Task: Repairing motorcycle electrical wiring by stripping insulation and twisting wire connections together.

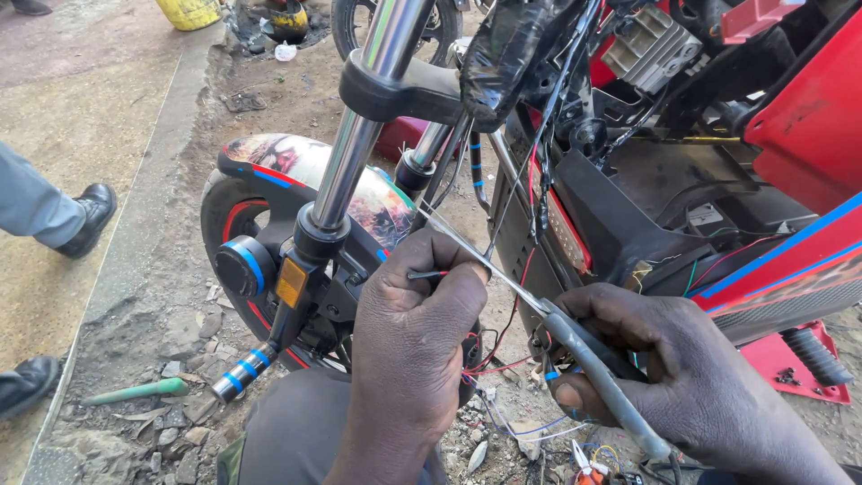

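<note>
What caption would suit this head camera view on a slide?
Left hand pinches a thin red wire while right hand works scissors on it beside a motorcycle's front fork.

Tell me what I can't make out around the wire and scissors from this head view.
- Wire end: the left hand pinches a thin red wire; its fingers hide the tip.
- Scissor handles: buried in the right hand; whether the blades touch the wire is too fine to tell.
- Wire bundle: hidden behind both hands.
- Motorcycle: cut off by the top and right edges.
</note>
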